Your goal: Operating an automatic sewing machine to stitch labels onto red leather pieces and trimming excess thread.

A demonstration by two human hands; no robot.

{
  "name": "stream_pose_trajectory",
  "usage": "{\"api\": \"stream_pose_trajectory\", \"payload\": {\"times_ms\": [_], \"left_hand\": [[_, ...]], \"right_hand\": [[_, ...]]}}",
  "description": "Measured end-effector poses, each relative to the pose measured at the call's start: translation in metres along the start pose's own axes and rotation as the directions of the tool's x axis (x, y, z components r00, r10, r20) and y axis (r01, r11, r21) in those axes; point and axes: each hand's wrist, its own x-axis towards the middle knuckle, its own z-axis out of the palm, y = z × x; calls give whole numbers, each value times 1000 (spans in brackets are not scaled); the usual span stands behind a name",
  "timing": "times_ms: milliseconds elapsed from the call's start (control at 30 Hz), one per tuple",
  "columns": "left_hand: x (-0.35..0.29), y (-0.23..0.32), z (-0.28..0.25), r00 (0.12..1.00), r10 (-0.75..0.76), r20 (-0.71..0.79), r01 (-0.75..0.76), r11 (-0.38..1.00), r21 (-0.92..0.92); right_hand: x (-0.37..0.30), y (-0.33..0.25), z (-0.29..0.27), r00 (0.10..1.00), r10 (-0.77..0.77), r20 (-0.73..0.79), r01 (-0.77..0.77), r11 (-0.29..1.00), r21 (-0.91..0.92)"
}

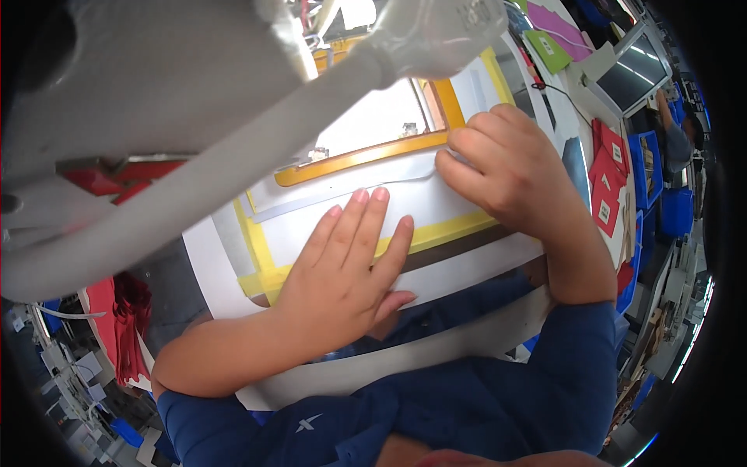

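My left hand lies flat with its fingers spread on a white board edged with yellow tape. Its fingertips are just short of the edge of a thin white sheet. My right hand is curled closed over the board's right side, next to the corner of an orange-yellow frame. Whatever its fingers hold, if anything, is hidden from view. The frame surrounds a brightly lit white area with small clear clips on its near edge.
A grey machine arm crosses above the work at the upper left. Red pieces lie on the right, beside a blue bin and a monitor. More red pieces sit at the left. Another person is far right.
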Motion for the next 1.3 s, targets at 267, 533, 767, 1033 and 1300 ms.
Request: {"api": "stream_pose_trajectory", "payload": {"times_ms": [267,533,767,1033,1300], "left_hand": [[10,-15,0,997,-70,24,71,997,-33],[14,-13,0,994,-106,40,108,993,-43],[15,-14,-1,991,-124,53,128,988,-81],[22,-21,-3,994,-99,50,105,985,-139],[23,-22,-4,994,-101,39,105,988,-115]], "right_hand": [[0,-26,-5,997,79,-26,-79,997,0],[0,-52,-8,952,117,284,-166,974,155],[2,-53,-7,940,192,283,-240,960,144],[2,-55,-13,943,218,250,-256,958,131],[3,-39,-7,960,261,98,-276,940,201]]}}
